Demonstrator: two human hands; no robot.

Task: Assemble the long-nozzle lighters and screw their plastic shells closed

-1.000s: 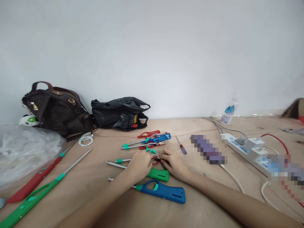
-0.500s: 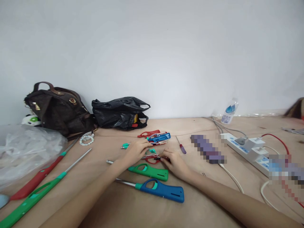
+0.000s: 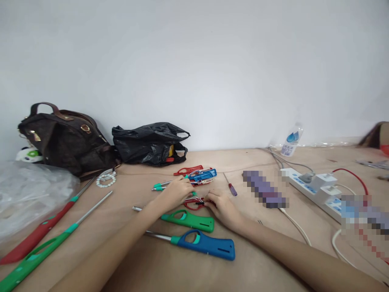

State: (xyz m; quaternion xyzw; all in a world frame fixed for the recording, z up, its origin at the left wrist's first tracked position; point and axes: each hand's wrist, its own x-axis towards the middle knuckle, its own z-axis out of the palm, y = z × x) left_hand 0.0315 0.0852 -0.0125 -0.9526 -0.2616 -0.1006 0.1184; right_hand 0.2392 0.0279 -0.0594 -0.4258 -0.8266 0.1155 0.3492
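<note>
My left hand point(image 3: 175, 191) rests with curled fingers on the long metal tubes of opened lighters point(image 3: 199, 177), a blue and a red half-shell with loose wires. My right hand point(image 3: 221, 207) pinches the end of a small red opened lighter part point(image 3: 192, 202) with white wires between the two hands. Just in front of my hands lie a whole green long-nosed lighter point(image 3: 189, 220) and a whole blue one point(image 3: 206, 244).
A small red-handled screwdriver point(image 3: 230, 185) lies right of the parts. A white power strip point(image 3: 316, 187) with cables is at the right, a clear bottle point(image 3: 289, 142) behind it. A black plastic bag point(image 3: 150, 144), brown handbag point(image 3: 65, 138), clear bag point(image 3: 27, 194), and red point(image 3: 41, 232) and green point(image 3: 42, 251) lighters are left.
My left hand moved away from the right hand, up and back onto the metal tubes of the opened lighters. My right hand stayed on the small red part. The view shifted slightly.
</note>
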